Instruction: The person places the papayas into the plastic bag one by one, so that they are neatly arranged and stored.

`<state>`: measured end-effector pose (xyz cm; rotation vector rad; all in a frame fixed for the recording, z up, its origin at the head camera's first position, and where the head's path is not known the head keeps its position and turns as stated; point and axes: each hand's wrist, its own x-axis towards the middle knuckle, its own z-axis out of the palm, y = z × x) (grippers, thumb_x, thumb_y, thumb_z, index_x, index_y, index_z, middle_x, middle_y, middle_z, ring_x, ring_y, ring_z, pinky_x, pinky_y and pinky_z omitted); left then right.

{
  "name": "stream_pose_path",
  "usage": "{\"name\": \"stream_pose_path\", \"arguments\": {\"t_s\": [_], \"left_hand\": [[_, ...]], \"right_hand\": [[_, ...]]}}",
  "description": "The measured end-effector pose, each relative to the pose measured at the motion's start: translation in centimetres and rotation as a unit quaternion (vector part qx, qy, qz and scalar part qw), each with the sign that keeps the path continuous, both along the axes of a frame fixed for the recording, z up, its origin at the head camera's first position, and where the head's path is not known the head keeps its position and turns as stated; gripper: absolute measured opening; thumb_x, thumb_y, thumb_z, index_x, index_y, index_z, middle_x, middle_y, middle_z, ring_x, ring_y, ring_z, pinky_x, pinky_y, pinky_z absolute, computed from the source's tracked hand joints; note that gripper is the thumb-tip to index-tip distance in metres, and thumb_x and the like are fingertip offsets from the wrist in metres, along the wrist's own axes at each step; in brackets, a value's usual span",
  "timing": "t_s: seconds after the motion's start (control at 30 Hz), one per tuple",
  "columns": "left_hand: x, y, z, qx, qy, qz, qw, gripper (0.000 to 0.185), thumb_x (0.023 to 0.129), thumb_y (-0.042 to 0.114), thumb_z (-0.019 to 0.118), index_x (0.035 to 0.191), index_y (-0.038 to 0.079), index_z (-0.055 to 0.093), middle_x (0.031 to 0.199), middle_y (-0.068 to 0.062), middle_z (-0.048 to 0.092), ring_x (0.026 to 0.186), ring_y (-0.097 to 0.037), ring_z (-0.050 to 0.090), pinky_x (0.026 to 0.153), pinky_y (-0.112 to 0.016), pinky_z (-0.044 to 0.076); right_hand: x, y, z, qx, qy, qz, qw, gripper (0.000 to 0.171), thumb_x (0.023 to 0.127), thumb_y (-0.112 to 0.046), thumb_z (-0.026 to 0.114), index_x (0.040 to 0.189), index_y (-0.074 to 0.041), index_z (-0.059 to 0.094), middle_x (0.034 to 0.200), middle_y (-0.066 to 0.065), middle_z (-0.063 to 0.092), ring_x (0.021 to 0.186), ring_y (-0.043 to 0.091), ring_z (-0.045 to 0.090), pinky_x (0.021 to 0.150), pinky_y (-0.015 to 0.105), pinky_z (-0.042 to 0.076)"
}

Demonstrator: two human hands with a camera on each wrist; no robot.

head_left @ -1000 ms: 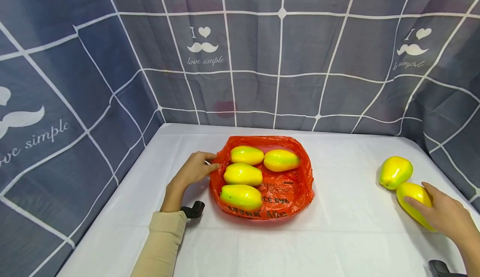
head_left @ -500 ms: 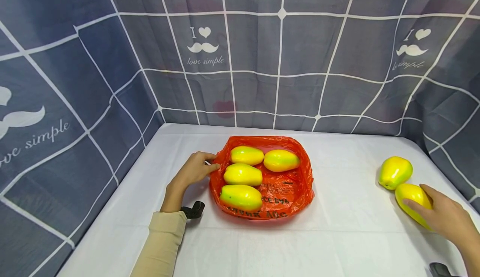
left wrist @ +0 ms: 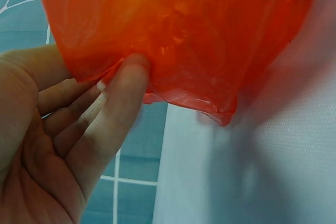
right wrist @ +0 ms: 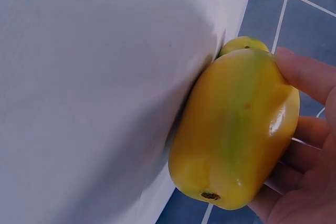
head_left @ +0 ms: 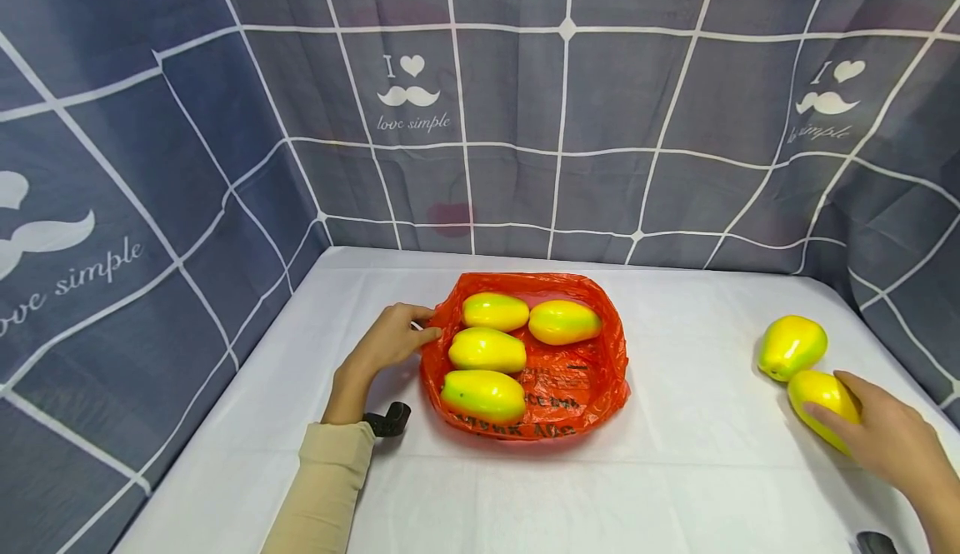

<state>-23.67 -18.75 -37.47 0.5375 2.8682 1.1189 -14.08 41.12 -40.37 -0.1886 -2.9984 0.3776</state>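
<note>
My left hand [head_left: 390,336] pinches the left edge of a red plastic bag [head_left: 558,396], thumb on the near side and fingers behind the film in the left wrist view. The bag lies open, its rim spread into a bowl shape, with several glossy yellow-green papayas [head_left: 487,349] inside, mostly on its left. At the far right my right hand [head_left: 888,429] grips another papaya [right wrist: 236,129] from its right side, thumb on top and fingers curled around its flank. Beyond that fruit sits one more papaya [head_left: 792,346], close against its end in the head view.
A white cloth [head_left: 675,487] covers the table. Grey-blue curtains [head_left: 510,179] with white grid lines stand at the back and both sides. A black wrist mount [head_left: 387,421] hangs at my left wrist.
My right hand has shifted slightly to the left along with the papaya it grips. The left hand and the bag stay where they were.
</note>
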Motion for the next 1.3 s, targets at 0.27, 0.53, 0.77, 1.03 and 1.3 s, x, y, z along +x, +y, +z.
{"name": "stream_pose_path", "arguments": {"t_s": [0.27, 0.53, 0.77, 1.03, 1.3], "left_hand": [[-0.1, -0.2, -0.1, -0.002, -0.004, 0.004, 1.0000, 0.031, 0.092, 0.014, 0.067, 0.117, -0.003, 0.070, 0.097, -0.010, 0.071, 0.082, -0.020, 0.062, 0.075, -0.034, 0.051], [-0.2, -0.3, 0.1, 0.000, -0.007, 0.005, 1.0000, 0.030, 0.092, 0.013, 0.067, 0.117, -0.003, 0.070, 0.096, -0.010, 0.071, 0.079, -0.019, 0.062, 0.073, -0.033, 0.052], [-0.1, -0.4, 0.1, 0.001, -0.010, 0.005, 0.9999, 0.032, 0.092, 0.014, 0.067, 0.119, -0.004, 0.069, 0.098, -0.011, 0.071, 0.080, -0.019, 0.063, 0.074, -0.033, 0.052], [-0.2, -0.4, 0.0, 0.003, -0.002, 0.005, 1.0000, 0.031, 0.092, 0.013, 0.068, 0.118, -0.004, 0.069, 0.096, -0.011, 0.071, 0.076, -0.017, 0.063, 0.072, -0.032, 0.052], [-0.2, -0.1, -0.1, 0.008, 0.005, -0.006, 0.9999, 0.029, 0.091, 0.011, 0.068, 0.116, -0.003, 0.070, 0.094, -0.010, 0.071, 0.074, -0.016, 0.063, 0.072, -0.032, 0.052]], "right_hand": [[0.1, -1.4, 0.9, -0.011, 0.064, 0.074, 0.995, 0.072, 0.089, -0.039, 0.072, 0.127, 0.017, 0.046, 0.113, 0.042, 0.052, 0.094, 0.059, 0.051, 0.073, 0.067, 0.038], [0.2, -4.9, 2.7, -0.033, 0.128, 0.146, 0.980, 0.064, 0.083, -0.030, 0.079, 0.125, 0.011, 0.053, 0.106, 0.036, 0.059, 0.081, 0.046, 0.056, 0.066, 0.060, 0.039], [0.2, -8.5, 4.6, -0.063, 0.153, 0.181, 0.970, 0.064, 0.081, -0.026, 0.081, 0.133, 0.000, 0.054, 0.120, 0.027, 0.059, 0.091, 0.043, 0.055, 0.071, 0.054, 0.039], [-0.1, -13.4, 6.0, -0.096, 0.180, 0.243, 0.948, 0.062, 0.080, -0.024, 0.083, 0.134, -0.007, 0.058, 0.122, 0.014, 0.064, 0.099, 0.028, 0.056, 0.082, 0.017, 0.035], [-0.7, -17.1, 7.0, -0.108, 0.187, 0.308, 0.927, 0.065, 0.077, -0.019, 0.085, 0.136, -0.012, 0.058, 0.127, 0.006, 0.063, 0.111, 0.027, 0.059, 0.095, 0.001, 0.025]]}}
